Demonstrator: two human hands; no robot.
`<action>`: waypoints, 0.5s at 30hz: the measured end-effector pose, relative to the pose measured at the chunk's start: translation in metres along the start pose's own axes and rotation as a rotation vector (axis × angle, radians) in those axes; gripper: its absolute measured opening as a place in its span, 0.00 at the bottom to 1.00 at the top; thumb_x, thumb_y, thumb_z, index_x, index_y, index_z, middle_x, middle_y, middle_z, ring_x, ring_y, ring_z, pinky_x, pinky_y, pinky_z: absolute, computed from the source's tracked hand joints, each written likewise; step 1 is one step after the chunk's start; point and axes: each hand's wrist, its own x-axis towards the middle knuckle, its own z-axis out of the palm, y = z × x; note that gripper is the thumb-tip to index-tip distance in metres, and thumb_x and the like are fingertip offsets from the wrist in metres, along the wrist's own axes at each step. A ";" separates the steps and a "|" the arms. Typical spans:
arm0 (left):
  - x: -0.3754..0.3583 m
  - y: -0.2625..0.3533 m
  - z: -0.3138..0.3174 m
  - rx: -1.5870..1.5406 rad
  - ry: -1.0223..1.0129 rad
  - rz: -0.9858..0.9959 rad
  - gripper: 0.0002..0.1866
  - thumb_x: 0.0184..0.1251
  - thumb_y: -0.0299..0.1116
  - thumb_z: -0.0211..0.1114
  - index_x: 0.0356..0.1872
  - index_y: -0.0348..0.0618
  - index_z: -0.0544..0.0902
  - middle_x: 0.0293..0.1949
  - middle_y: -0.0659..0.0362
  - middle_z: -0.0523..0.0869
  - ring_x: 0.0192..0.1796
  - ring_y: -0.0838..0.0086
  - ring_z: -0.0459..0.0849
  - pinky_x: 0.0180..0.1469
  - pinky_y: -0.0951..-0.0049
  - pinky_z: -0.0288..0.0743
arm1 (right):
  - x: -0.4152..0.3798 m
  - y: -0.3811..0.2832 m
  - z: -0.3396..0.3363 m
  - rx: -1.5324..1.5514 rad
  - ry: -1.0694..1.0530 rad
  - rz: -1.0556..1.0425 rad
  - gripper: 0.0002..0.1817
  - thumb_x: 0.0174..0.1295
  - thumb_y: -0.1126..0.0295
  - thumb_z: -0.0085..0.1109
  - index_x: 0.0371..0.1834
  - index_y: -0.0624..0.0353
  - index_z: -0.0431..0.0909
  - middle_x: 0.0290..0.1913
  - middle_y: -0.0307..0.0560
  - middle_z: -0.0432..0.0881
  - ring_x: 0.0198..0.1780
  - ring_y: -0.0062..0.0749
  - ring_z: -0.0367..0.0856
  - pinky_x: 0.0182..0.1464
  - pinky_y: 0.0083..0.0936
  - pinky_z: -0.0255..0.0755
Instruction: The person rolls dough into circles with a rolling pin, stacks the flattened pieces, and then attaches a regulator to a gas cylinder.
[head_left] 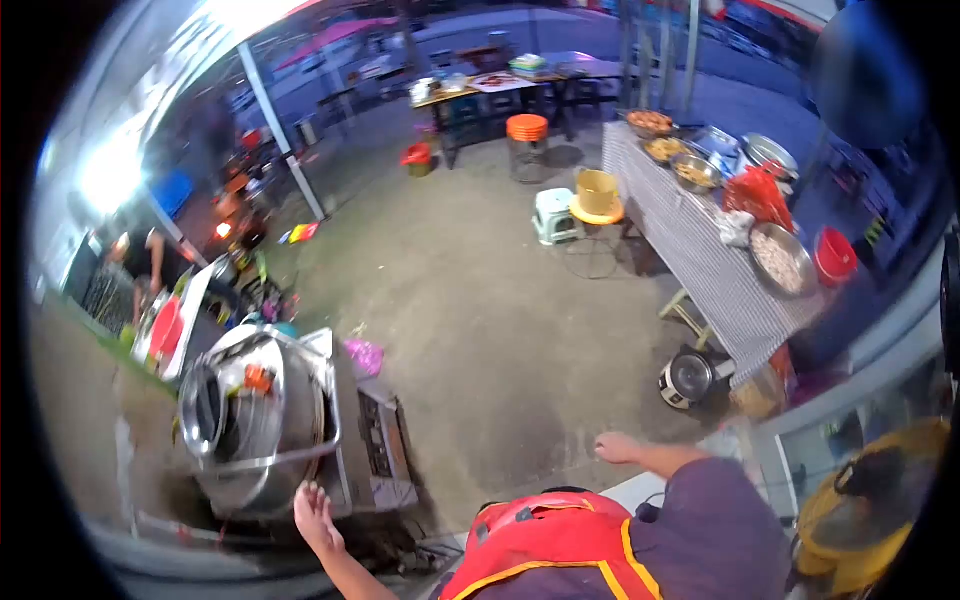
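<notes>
My left hand [318, 512] spreads open against the big steel drum [255, 420] at lower left, my right hand [618, 446] hangs loosely curled and empty at lower centre, so steadying the drum seems underway, needing firmer purchase, the food-laden surface [700, 270] beyond.

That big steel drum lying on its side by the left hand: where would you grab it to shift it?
Probably by the rolled rim of the drum at its open mouth, which faces left. The body looks smooth and round, so it would likely slip. The left hand is already beside the drum's lower edge; coming from that near side, fingers could hook over the rim.
</notes>
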 end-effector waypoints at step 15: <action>0.199 -0.061 0.364 0.327 -0.898 -0.229 0.16 0.74 0.39 0.59 0.51 0.36 0.80 0.44 0.58 0.85 0.44 0.74 0.82 0.47 0.74 0.75 | 0.047 0.001 0.045 0.224 0.288 0.769 0.17 0.63 0.63 0.47 0.40 0.63 0.83 0.44 0.61 0.84 0.48 0.60 0.82 0.50 0.50 0.75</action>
